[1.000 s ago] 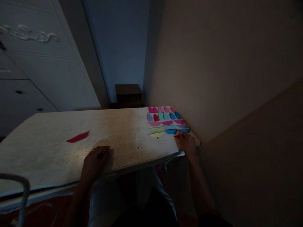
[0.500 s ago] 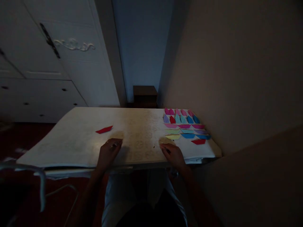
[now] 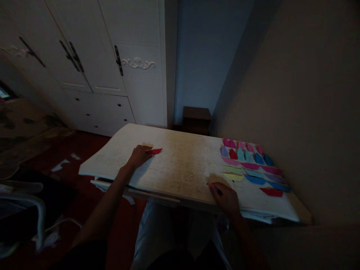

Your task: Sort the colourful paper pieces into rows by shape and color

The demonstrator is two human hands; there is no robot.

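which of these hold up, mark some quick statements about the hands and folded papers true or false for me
1. The left hand has its fingers at a red folded paper. True.
2. The right hand holds a blue folded paper. False: no paper shows in the right hand.
3. A second red paper lies in front of the other papers at the right of the table. True.
4. The white wardrobe has its doors wide open. False: they look shut.
5. The yellow paper is among the papers on the right. True.
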